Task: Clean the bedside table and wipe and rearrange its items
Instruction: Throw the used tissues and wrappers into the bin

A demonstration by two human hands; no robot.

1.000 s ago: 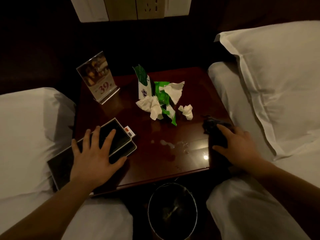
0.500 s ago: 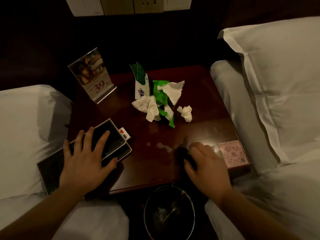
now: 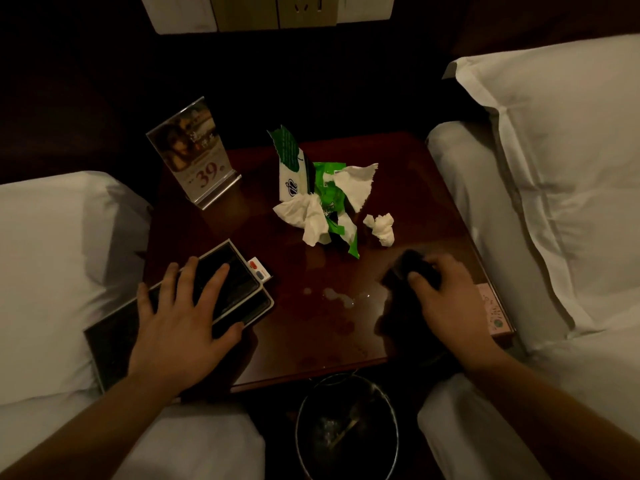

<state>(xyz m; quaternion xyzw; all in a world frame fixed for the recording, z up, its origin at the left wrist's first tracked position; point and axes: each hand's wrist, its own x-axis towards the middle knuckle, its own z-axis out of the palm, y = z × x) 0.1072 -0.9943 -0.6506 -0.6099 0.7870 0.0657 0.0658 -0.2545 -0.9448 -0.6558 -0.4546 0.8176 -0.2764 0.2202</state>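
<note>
Right hand [image 3: 446,299] moved rightward, fingers clutching dark cloth [image 3: 414,268], left hand [image 3: 183,323] spread on books [image 3: 239,289], bin [image 3: 346,431] holding scraps

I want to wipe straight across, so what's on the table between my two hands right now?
In the head view, only small wet spots on bare wood lie between the left hand and the right hand on its dark cloth.

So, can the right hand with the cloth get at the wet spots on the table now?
Probably yes. The right hand presses the dark cloth on the table, just beside the wet spots, and nothing lies between them. The tissues sit farther back.
</note>
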